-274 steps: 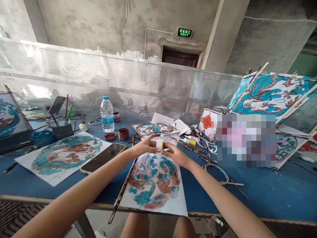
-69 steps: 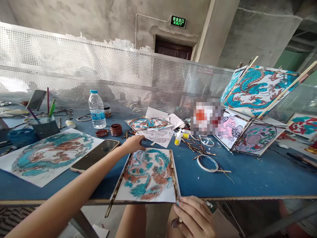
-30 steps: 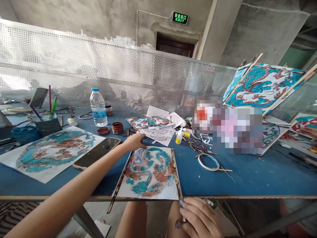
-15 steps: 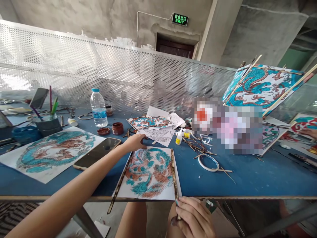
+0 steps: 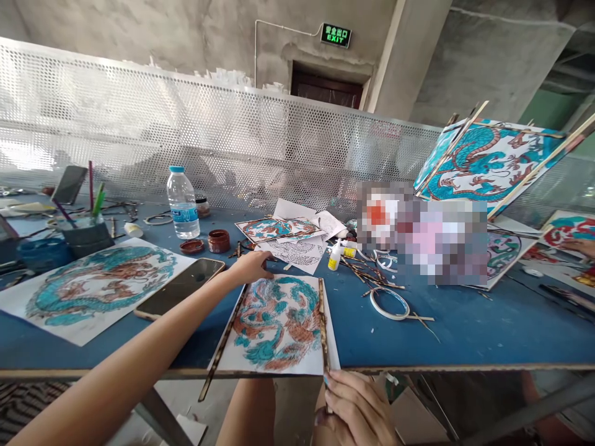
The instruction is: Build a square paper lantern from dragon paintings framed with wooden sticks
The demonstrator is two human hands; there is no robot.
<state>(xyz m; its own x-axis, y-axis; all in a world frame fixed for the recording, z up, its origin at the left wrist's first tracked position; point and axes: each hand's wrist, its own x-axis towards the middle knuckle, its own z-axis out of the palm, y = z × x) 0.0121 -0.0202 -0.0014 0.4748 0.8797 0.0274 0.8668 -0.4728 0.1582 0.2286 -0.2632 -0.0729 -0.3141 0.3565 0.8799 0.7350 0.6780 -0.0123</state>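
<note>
A sheet with a teal and red-brown dragon painting (image 5: 283, 328) lies at the table's front edge. A dark, mottled bamboo strip (image 5: 324, 322) runs along its right side, and my right hand (image 5: 356, 406) is closed around the strip's lower end, just past the edge. Along the left side lies a second mottled strip (image 5: 223, 347), which juts over the edge too. My left hand (image 5: 253, 266) rests at the sheet's upper left corner, thumb and forefinger apart. It covers the top of the left strip, and its other fingers are hidden.
To the left are a phone (image 5: 181, 290), another dragon painting (image 5: 106, 285), a brush pot (image 5: 86, 235) and a water bottle (image 5: 182, 204). Behind stand an open paint jar (image 5: 219, 241) and a glue bottle (image 5: 334, 256). A tape coil (image 5: 389, 304) lies right. Another person's hand (image 5: 579, 248) shows far right.
My right hand and the right strip's lower end have shifted slightly left. My left hand stays at the sheet's corner. The whole view has drifted a little.
</note>
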